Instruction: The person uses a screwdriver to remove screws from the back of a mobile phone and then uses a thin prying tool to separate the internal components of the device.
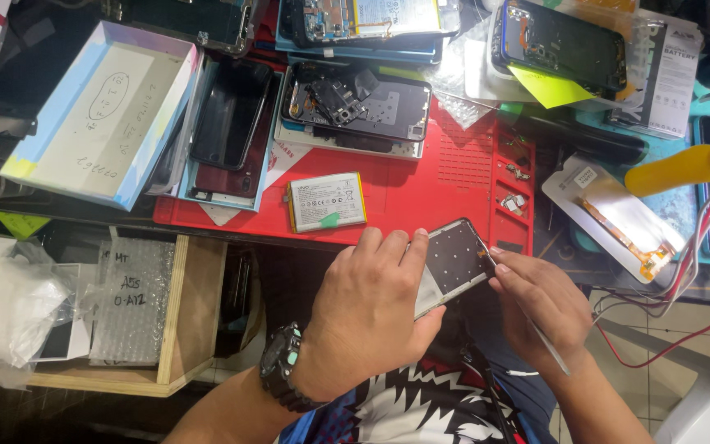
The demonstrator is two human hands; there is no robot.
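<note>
Cluttered workbench (421, 197) — wooden drawer (195, 312), tiled floor (659, 337).

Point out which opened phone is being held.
The phone frame gripped by the left hand, off the red mat; the other opened phones lie untouched on the bench.

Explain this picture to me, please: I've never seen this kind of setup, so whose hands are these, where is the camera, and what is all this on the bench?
The one picture comes from a camera worn on a person's head, looking down at their own two bare hands. The left hand, with a dark wristwatch, grips an opened phone frame above the lap. The right hand holds thin metal tweezers, the tip touching the frame's upper edge. Beyond lies a red work mat carrying a loose phone battery, several dismantled phones and small parts. At left sits a pale open box; at right a yellow tool handle and red wires.
</note>
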